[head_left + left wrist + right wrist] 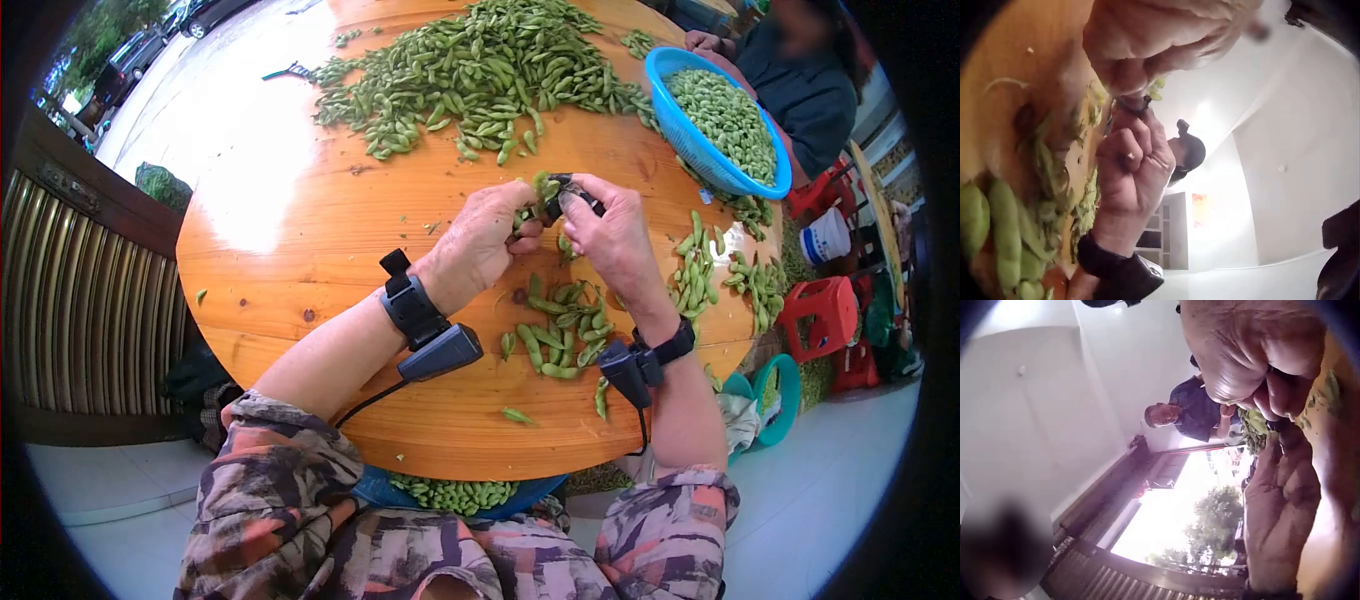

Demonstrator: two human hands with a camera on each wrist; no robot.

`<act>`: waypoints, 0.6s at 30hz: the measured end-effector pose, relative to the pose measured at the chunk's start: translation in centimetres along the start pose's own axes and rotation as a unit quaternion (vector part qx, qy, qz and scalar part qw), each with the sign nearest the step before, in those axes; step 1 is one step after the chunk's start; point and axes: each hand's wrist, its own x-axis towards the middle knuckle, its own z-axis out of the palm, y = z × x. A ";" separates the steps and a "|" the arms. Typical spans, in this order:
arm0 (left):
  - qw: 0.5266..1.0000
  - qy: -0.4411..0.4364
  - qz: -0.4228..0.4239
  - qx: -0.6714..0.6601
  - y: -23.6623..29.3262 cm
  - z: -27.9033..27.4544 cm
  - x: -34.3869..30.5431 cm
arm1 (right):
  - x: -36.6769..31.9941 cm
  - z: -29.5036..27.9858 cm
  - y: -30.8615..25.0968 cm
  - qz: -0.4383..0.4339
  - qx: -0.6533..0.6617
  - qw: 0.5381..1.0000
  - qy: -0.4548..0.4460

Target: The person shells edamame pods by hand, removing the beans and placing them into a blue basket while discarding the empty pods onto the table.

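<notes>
Over the middle of the wooden table the left hand (482, 240) grips green pods (545, 190) with its fingers curled. The right hand (612, 232) meets it, thumb and fingers curled round a small black tool (572, 198) that touches the pods. In the left wrist view the right hand (1132, 162) lies against the left hand (1166, 37) at the fingertips. The right wrist view shows the left hand (1282, 506) below the right hand (1254, 356), with the black piece (1275, 425) between them. Loose pods (565, 325) lie below the hands.
A large heap of pods (480, 65) covers the table's far side. A blue basket (715, 120) of pods stands at the right edge, beside a seated person (805, 85). More pods (695, 275) lie right of the right hand. Another container of pods (455, 495) is below the near edge.
</notes>
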 end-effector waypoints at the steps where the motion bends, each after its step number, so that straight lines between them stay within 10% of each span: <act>1: 1.000 0.025 -0.003 -0.017 0.1 0.2 -0.2 | -0.2 0.5 0.0 -0.086 -0.093 0.992 0.029; 5: 0.996 0.048 0.004 -0.079 -0.1 0.2 -0.3 | -0.1 1.2 0.4 -0.315 -0.265 0.908 0.083; 12: 0.998 0.022 0.000 -0.065 -0.4 0.5 -0.1 | 0.6 -0.7 0.3 -0.086 0.053 0.994 0.048; 15: 0.999 0.010 -0.039 -0.014 -0.1 0.3 -0.1 | 1.6 -2.5 0.8 -0.087 0.035 0.991 0.098; 18: 0.999 -0.014 -0.038 0.013 0.5 1.4 -2.7 | 2.6 -4.1 2.1 -0.144 -0.249 0.945 0.156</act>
